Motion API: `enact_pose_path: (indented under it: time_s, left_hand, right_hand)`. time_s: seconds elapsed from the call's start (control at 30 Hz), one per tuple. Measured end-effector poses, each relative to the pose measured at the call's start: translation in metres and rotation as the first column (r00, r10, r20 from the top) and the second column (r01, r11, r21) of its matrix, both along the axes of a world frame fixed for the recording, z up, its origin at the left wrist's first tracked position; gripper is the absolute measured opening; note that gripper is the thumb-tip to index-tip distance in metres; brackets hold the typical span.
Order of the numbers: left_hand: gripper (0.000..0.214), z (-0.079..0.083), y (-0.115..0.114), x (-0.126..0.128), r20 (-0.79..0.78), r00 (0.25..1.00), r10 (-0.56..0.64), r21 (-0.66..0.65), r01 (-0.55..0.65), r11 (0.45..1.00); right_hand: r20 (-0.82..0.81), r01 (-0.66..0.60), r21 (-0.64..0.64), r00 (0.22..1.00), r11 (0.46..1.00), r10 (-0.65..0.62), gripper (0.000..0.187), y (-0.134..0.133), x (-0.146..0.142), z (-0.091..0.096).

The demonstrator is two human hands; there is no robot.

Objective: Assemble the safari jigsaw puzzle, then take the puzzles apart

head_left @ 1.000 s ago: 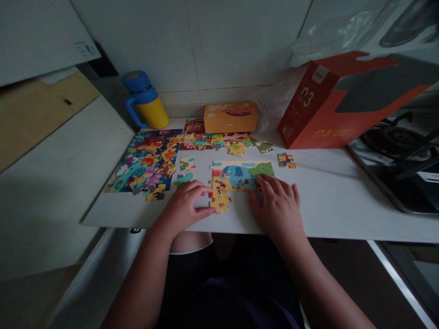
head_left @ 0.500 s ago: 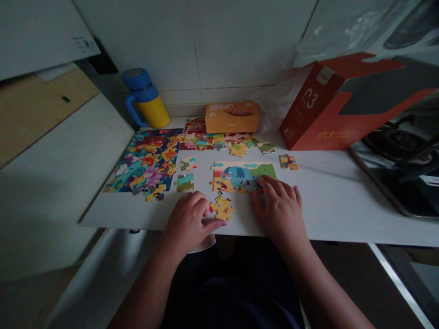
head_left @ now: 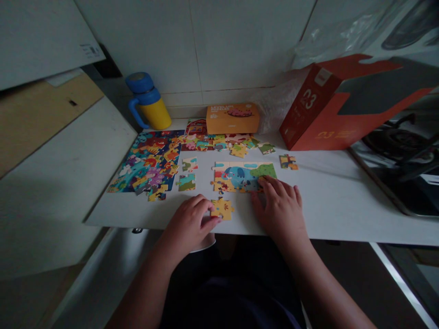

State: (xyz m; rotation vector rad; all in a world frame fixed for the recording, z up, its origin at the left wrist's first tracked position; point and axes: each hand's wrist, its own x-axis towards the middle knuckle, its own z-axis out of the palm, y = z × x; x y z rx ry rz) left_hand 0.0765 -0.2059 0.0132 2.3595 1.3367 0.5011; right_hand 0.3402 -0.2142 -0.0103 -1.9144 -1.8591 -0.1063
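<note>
My left hand (head_left: 192, 217) pinches the left edge of a yellow puzzle piece (head_left: 222, 209) between thumb and fingers, near the table's front edge. The piece lies just below a partly joined puzzle (head_left: 236, 176) showing a blue elephant, and a small gap seems to separate them. My right hand (head_left: 281, 205) rests with fingers extended over the lower right part of that puzzle, its thumb apart at the bottom edge. The fingertips cover that corner. Left of the elephant puzzle lie two loose pieces, a green and pink one (head_left: 190, 164) and a green and blue one (head_left: 186, 182).
A dark blue picture sheet (head_left: 137, 171) with loose pieces on it lies left. Behind stand a blue and yellow flask (head_left: 151, 103), an orange puzzle box (head_left: 233, 121) and a large red box (head_left: 318, 109). A single piece (head_left: 288, 161) lies right, near a stove (head_left: 398, 141).
The yellow piece has turned and now sits straighter, square to the elephant puzzle. My left hand has shifted slightly with it. My right hand stays in place.
</note>
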Motion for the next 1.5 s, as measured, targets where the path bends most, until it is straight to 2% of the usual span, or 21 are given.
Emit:
enact_pose_path:
  time_s: [0.23, 0.4, 0.53, 0.6, 0.7, 0.83, 0.93, 1.07, 1.2, 1.33, 1.5]
  left_hand:
    - [0.029, 0.003, -0.013, 0.014, 0.022, 1.000, 0.015, 0.033, -0.016, 0.999]
    - [0.002, 0.012, -0.021, 0.013, 0.137, 0.983, -0.122, -0.021, 0.126, 0.992]
    - [0.019, 0.011, -0.015, 0.005, 0.102, 0.990, -0.094, 0.084, 0.086, 0.993]
    - [0.024, 0.009, -0.012, 0.004, 0.052, 0.993, -0.108, 0.091, 0.103, 0.991]
    - [0.020, 0.007, -0.010, 0.010, 0.046, 0.991, -0.128, 0.081, 0.124, 0.989]
    - [0.012, 0.004, -0.012, 0.029, 0.066, 0.994, -0.090, 0.083, 0.084, 0.993]
    - [0.009, 0.000, -0.010, 0.039, 0.061, 0.997, -0.056, 0.104, 0.049, 0.993]
    - [0.009, -0.006, -0.006, 0.041, 0.100, 0.993, -0.058, 0.107, 0.047, 0.993]
    - [0.019, -0.009, -0.002, 0.037, 0.152, 0.988, -0.024, 0.091, 0.010, 0.996]
    - [0.025, -0.010, -0.001, 0.036, 0.169, 0.986, 0.011, 0.082, -0.025, 0.996]
    - [0.024, -0.012, 0.001, 0.035, 0.184, 0.983, 0.018, 0.061, -0.030, 0.998]
  right_hand:
    - [0.012, 0.017, -0.026, 1.000, 1.000, -0.017, 0.043, -0.001, -0.001, 0.001]
    - [0.006, 0.005, -0.028, 1.000, 1.000, -0.004, 0.042, -0.001, -0.001, 0.002]
    - [-0.004, 0.005, -0.028, 1.000, 1.000, -0.005, 0.042, -0.001, 0.000, 0.002]
    - [-0.004, 0.001, -0.019, 1.000, 1.000, -0.001, 0.042, -0.001, 0.000, 0.002]
    - [-0.001, -0.002, -0.010, 1.000, 1.000, 0.002, 0.041, 0.000, 0.000, 0.001]
    - [-0.002, -0.005, -0.012, 1.000, 1.000, 0.005, 0.040, 0.000, 0.000, 0.000]
    - [-0.018, -0.074, 0.000, 0.997, 0.997, 0.074, 0.038, -0.001, 0.002, 0.000]
    - [-0.052, -0.242, -0.008, 0.969, 0.970, 0.242, 0.028, -0.003, 0.008, 0.007]
    - [-0.083, -0.388, -0.026, 0.919, 0.921, 0.384, 0.042, -0.003, 0.016, 0.013]
    - [-0.067, -0.430, -0.038, 0.902, 0.902, 0.427, 0.059, -0.001, 0.020, 0.013]
    - [-0.060, -0.439, -0.042, 0.898, 0.898, 0.436, 0.062, 0.000, 0.019, 0.009]
